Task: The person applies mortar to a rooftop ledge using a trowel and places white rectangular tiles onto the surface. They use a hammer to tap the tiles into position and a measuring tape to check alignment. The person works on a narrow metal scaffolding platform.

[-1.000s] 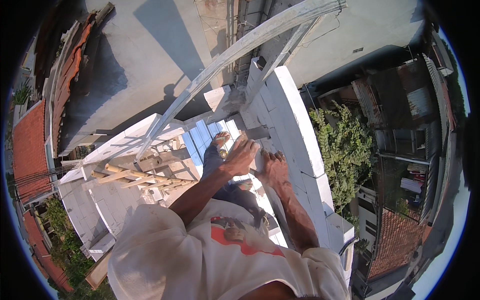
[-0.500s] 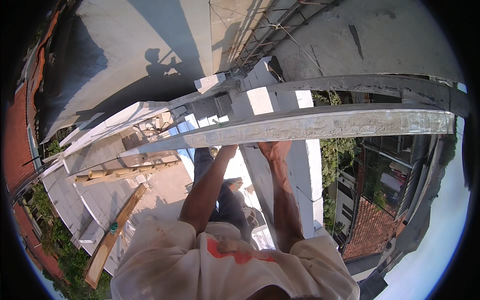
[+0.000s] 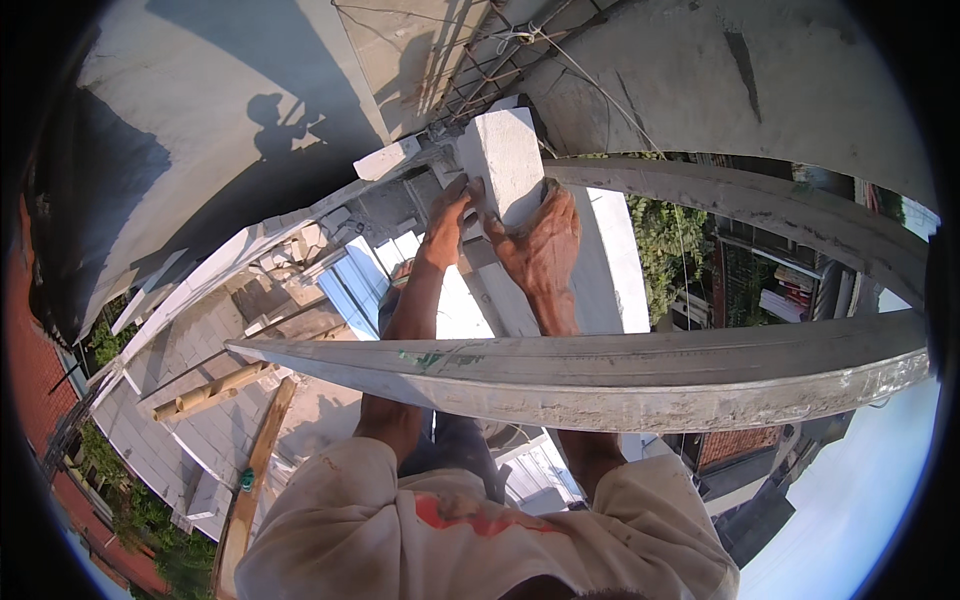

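Observation:
Both my hands are on a white, lightweight concrete block (image 3: pixel 505 160) at the top end of the white wall. My left hand (image 3: pixel 449 218) grips its left side, with the fingers curled against it. My right hand (image 3: pixel 541 243) wraps round the near right corner, thumb toward the left hand. The block looks tilted; whether its underside touches the blocks below cannot be seen. A long grey beam (image 3: pixel 640 375) crosses the view above my forearms and hides part of them.
A second grey beam (image 3: pixel 740 205) runs right from beside the block. Rebar (image 3: pixel 480 65) and wire stand at the far wall. Lower left lie a wooden plank (image 3: pixel 262 450), bamboo poles (image 3: pixel 225 387) and block walling. On the right, the ground drops to plants and roofs.
My hands have moved from below the long beam to beyond it, now gripping the block. The beam sits lower in view and the block appears higher and turned.

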Tool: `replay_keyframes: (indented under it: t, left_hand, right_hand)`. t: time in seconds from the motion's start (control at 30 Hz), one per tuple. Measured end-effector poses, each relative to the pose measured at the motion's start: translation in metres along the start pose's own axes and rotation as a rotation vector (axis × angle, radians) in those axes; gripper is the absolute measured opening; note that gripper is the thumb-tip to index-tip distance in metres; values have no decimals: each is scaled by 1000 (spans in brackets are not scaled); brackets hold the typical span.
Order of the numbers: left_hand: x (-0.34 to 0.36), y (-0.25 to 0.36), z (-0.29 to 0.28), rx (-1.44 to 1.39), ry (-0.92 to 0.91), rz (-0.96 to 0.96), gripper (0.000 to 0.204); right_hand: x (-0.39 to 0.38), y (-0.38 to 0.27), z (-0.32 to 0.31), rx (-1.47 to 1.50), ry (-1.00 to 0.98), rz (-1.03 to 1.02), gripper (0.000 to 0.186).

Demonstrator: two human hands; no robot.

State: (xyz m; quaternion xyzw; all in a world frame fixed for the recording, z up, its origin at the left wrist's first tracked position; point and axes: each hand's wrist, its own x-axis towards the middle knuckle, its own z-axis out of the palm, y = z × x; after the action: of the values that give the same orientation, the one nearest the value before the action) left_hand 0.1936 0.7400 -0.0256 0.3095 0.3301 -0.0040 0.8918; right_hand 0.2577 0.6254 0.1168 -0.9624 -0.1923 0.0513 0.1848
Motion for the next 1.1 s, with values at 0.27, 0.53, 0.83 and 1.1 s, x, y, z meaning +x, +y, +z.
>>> replay_keyframes:
  t: [0.27, 0.53, 0.83, 1.1]
  left_hand:
    - [-31, -17, 0, 127, 4, -109, 74]
    - [16, -70, -36, 146, -195, 160, 43]
    - [37, 47, 43, 263, -81, -41, 72]
    - [47, 0, 25, 95, -141, 324, 92]
  right_hand:
    - [-51, 26, -3, -96, 10, -28, 99]
    - [-35, 7, -27, -73, -109, -24, 100]
    - [30, -7, -17, -74, -29, -30, 102]
    - [38, -20, -37, -68, -187, -30, 95]
